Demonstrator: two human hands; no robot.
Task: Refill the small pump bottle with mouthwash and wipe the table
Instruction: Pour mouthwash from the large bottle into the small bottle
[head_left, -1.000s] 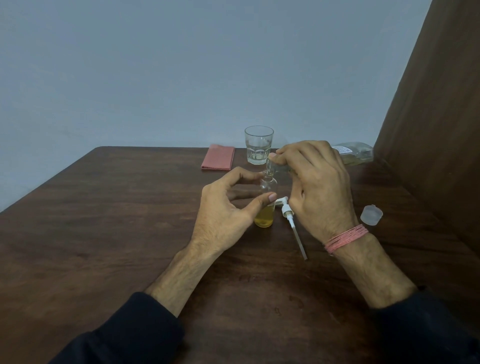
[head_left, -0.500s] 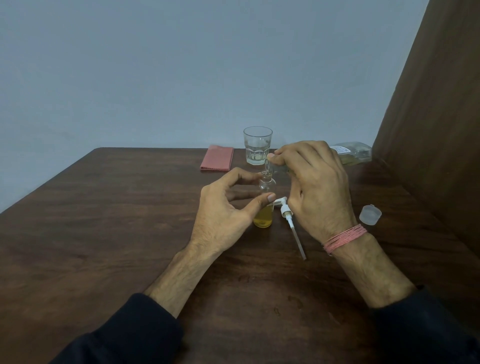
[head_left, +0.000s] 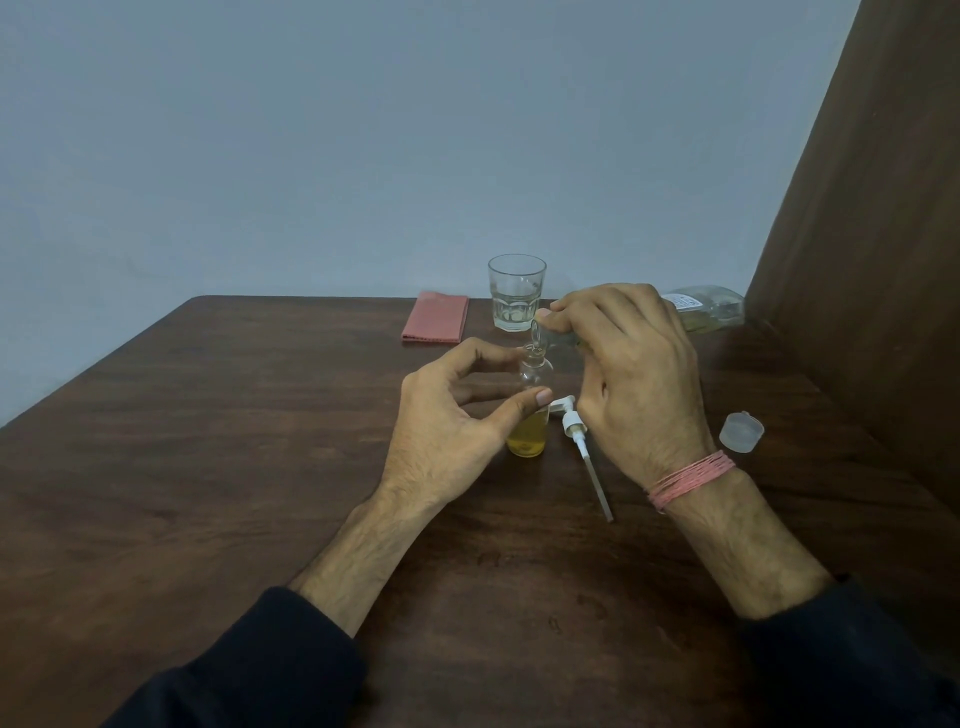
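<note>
at frame centre the small pump bottle (head_left: 532, 426) stands on the tabletop (head_left: 208, 467), yellow liquid low inside. the left hand (head_left: 447, 431) curls thumb and fingers round it. the right hand (head_left: 636, 374) grips the tilted mouthwash bottle (head_left: 706, 306), mostly hidden behind it, its mouth over the small neck; any stream is hard to make out. the pump head (head_left: 576, 426) lies just right of the small bottle.

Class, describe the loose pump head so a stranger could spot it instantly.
Start at the dark wooden table and find the small bottle of yellow liquid between the hands. Just right of it lies the pump head, flat on the wood. It alone is white, trailing a long thin tube toward the viewer.
</note>
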